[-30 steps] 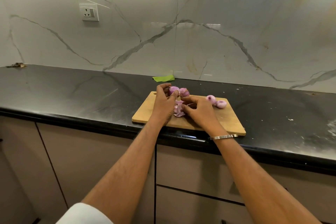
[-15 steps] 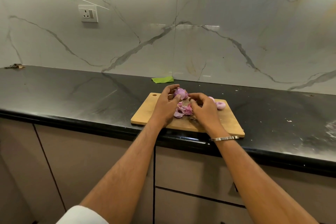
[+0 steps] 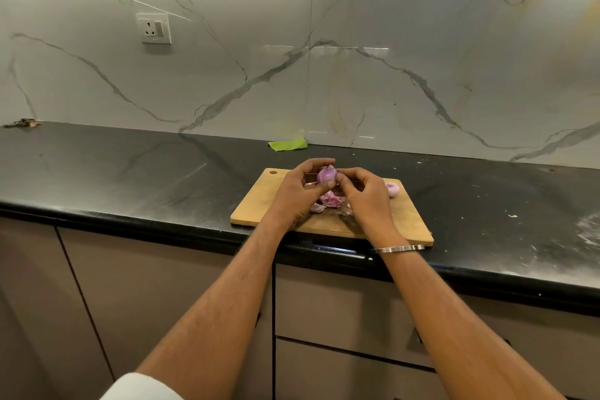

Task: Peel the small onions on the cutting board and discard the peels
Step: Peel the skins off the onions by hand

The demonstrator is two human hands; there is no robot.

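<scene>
Wooden cutting board [image 3: 259, 204] lies at the near edge of the black counter [image 3: 130, 172], and just above it both hands work one small onion [image 3: 325, 175]. Left hand [image 3: 292, 195] cups and grips the onion between thumb and curled fingers; right hand [image 3: 365, 198], a metal bangle [image 3: 397, 249] on its wrist, pinches at the onion's side at about 3 o'clock, likely catching skin. Such an onion is light and firm, but its dry skin is thin and tears easily, and the bared flesh will be slick; the pointed tip at 12 o'clock looks the best place to start a strip. Loose peels [image 3: 329, 200] lie heaped under the hands, at 6 o'clock of the onion. Peeled onion [image 3: 392, 189] sits at 3 o'clock on the board, partly hidden. Farther off at 12 o'clock a green scrap [image 3: 287, 144] lies against the marble wall. No bin shows, so where the peels go is unclear.
</scene>
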